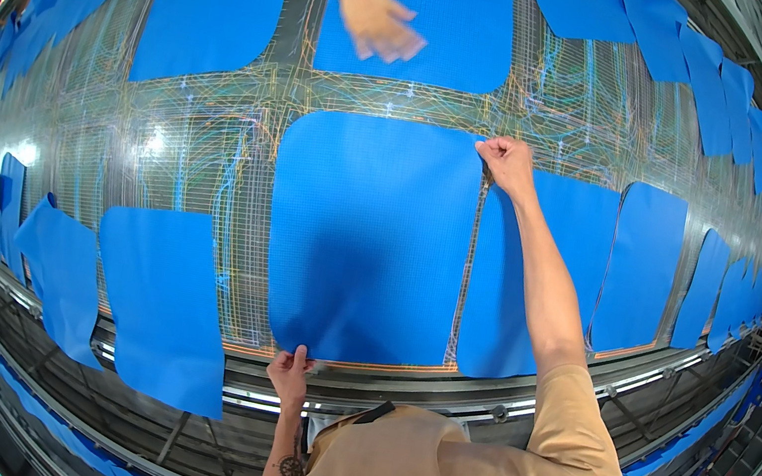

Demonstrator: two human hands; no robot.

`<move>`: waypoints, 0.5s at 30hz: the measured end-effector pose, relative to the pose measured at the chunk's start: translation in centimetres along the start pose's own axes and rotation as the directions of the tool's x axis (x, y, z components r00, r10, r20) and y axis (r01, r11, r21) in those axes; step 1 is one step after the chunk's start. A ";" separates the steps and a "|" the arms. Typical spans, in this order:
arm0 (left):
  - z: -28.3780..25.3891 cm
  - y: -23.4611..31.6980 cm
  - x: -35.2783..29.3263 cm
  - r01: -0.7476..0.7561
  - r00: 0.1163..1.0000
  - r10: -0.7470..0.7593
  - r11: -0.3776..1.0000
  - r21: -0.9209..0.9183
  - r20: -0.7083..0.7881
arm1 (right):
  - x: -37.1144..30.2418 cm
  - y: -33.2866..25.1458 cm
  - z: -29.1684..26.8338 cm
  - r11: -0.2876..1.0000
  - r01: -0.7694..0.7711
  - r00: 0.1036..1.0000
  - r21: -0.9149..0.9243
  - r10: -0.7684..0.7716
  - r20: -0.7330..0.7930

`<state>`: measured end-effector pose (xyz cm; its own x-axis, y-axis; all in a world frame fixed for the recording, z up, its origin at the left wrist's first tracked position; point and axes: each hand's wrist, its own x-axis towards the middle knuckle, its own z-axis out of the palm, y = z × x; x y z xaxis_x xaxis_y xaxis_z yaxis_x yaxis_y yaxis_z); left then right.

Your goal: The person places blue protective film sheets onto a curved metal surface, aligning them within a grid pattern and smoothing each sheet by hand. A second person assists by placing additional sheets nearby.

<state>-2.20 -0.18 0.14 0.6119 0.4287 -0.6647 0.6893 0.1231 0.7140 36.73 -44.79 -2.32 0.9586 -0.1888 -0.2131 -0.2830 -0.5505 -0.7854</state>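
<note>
A blue rounded-corner sheet (386,209) with a fine textured surface lies flat before me on a table marked with many coloured lines. My left hand (290,374) pinches its near left corner, at the table's near edge. At the far right corner, my right hand (506,163) grips the same sheet between thumb and fingers, arm stretched out. A shadow falls across the sheet's middle. Past its far edge, a co-worker's hand (376,24), slightly blurred, hovers over or rests on another blue sheet (460,9); I cannot tell which.
More blue sheets (536,274) lie in a row to the right. On the left, one blue sheet (163,303) hangs over the near edge, and a creased one (62,275) lies beyond it. The lined table surface (75,141) shows between sheets. Metal rails (619,384) run along the near edge.
</note>
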 end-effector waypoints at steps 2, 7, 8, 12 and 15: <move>0.0 0.0 0.0 -0.002 1.000 0.002 1.000 0.002 0.001 | 0.1 0.0 0.1 1.000 0.010 1.000 0.013 -0.010 -0.002; 0.1 0.0 0.0 -0.013 1.000 0.013 1.000 0.021 -0.001 | 0.1 -0.1 0.1 1.000 -0.005 1.000 0.027 0.005 -0.008; 0.2 0.0 -0.1 -0.008 1.000 0.008 1.000 0.019 0.000 | 0.1 -0.1 0.0 0.999 -0.009 1.000 0.036 0.010 -0.010; 0.1 0.0 -0.1 0.010 1.000 -0.010 1.000 0.015 0.002 | 0.0 -0.3 0.1 1.000 -0.003 1.000 0.022 0.003 -0.013; 0.0 0.0 -0.1 0.006 1.000 -0.006 1.000 0.021 0.010 | 0.1 -0.1 0.1 1.000 0.001 1.000 0.024 0.000 -0.015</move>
<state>-2.22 -0.22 0.20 0.6117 0.4186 -0.6712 0.7007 0.1070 0.7053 36.82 -44.71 -2.30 0.9581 -0.2007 -0.2044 -0.2817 -0.5306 -0.7995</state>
